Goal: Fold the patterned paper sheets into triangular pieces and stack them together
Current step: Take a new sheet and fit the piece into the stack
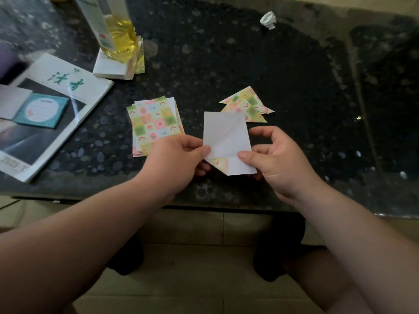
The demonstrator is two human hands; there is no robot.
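Between my hands I hold one paper sheet (pixel 225 137), white side up, with a small patterned corner folded over at its lower left. My left hand (pixel 179 159) pinches its left edge between thumb and fingers. The thumb of my right hand (pixel 275 159) presses on the sheet's lower right edge, the fingers curled behind. A loose stack of flat patterned sheets (pixel 154 122) lies on the dark table (pixel 226 64) just left of it. Several folded triangular pieces (pixel 248 104) lie in a pile behind the held sheet.
A magazine (pixel 52 114) with a teal card (pixel 43 109) lies at the left. A bottle of yellow liquid (pixel 118 30) stands on a white pad at the back left. A crumpled white paper ball (pixel 268 20) sits at the back. The table's front edge runs under my wrists.
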